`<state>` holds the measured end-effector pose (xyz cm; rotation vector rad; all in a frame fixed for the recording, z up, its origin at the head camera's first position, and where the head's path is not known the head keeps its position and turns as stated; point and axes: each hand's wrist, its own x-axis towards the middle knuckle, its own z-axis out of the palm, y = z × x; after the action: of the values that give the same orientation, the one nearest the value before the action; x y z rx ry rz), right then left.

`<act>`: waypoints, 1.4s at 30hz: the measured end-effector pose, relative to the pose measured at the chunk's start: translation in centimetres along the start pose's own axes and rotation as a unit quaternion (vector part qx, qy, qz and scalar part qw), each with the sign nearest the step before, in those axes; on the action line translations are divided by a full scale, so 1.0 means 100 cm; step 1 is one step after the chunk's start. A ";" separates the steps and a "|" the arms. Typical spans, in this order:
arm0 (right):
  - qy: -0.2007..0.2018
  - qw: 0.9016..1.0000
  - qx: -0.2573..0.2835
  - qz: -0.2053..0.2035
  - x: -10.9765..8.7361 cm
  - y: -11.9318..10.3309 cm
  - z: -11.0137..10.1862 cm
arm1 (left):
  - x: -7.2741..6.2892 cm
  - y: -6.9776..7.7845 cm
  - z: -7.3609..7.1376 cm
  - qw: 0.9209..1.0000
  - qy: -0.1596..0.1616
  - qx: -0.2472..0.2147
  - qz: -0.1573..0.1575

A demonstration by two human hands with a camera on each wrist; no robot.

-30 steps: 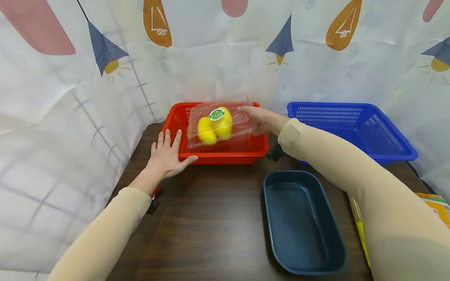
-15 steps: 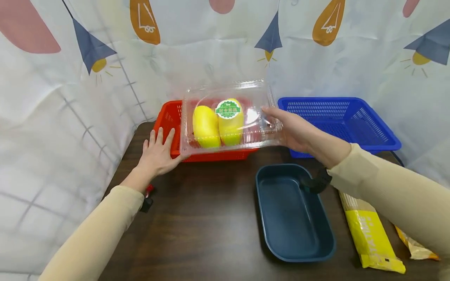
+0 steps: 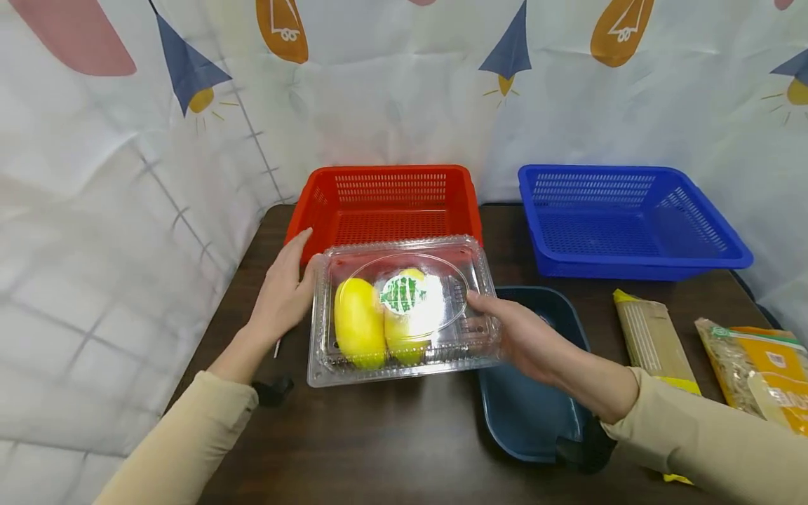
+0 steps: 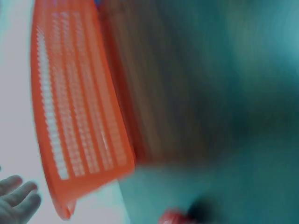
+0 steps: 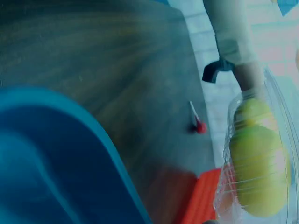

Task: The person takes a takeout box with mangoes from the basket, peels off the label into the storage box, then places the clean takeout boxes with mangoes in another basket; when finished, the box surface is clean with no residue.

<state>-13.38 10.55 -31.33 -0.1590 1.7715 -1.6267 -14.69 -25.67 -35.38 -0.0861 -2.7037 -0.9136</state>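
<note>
A clear plastic clamshell box [image 3: 451,270] hangs in front of the red basket [image 3: 391,186]. Inside it, toward the left, lie two yellow mango-like fruits [image 3: 358,322], and a green-and-white sticker marks the lid. My right hand [image 3: 530,340] grips the box's right end, thumb on the lid and the other fingers largely hidden beneath. My left hand [image 3: 284,294] has its fingers extended right at the box's left edge, in front of the basket's left corner. In the right wrist view the box [image 5: 261,163] shows side-on; the left wrist view shows left fingertips [image 4: 18,198] beside the basket.
A blue basket [image 3: 631,266] stands at the back right. The dark blue tray [image 3: 530,414] sits partly under my right forearm. Two food packets, one tan and yellow [image 3: 653,337], one orange [image 3: 766,372], lie at the right. A small red-ended object [image 5: 201,127] rests on the table.
My right hand has lifted the clamshell box out of the red basket and brought it toward me. My left hand has turned and come to the box's left edge.
</note>
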 end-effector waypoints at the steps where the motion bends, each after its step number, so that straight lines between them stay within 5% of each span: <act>1: -0.003 1.000 0.002 0.001 0.000 0.003 0.002 | -0.011 0.006 0.000 0.998 -0.001 -0.053 -0.015; 4: -0.010 1.000 0.010 0.006 0.001 0.012 0.009 | -0.043 0.022 -0.001 0.976 -0.031 -0.202 -0.071; 7: -0.012 1.000 0.021 0.016 0.005 0.020 0.017 | -0.069 0.034 0.001 0.933 -0.080 -0.330 -0.117; 10: -0.010 0.999 0.026 0.031 0.009 0.029 0.027 | -0.089 0.038 0.005 0.910 -0.112 -0.370 -0.150; 12: -0.013 0.999 0.032 0.041 0.012 0.035 0.034 | -0.100 0.037 0.010 0.910 -0.122 -0.360 -0.166; 16: -0.007 0.997 0.050 0.054 0.015 0.044 0.041 | -0.111 0.030 0.020 0.923 -0.125 -0.314 -0.186; 24: 0.055 0.996 0.043 0.061 0.025 0.051 0.056 | -0.116 0.015 0.028 0.948 -0.116 -0.242 -0.170; 31: 0.093 0.994 -0.036 0.040 0.030 0.050 0.061 | -0.110 0.011 0.027 0.952 -0.127 -0.232 -0.155; 42: 0.095 0.988 -0.119 0.015 0.026 0.047 0.060 | -0.100 0.008 0.029 0.951 -0.161 -0.214 -0.157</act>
<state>-10.16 5.12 -36.43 -0.0901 2.1023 -1.4445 -5.68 -22.92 -39.94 0.1223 -2.8028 -1.7089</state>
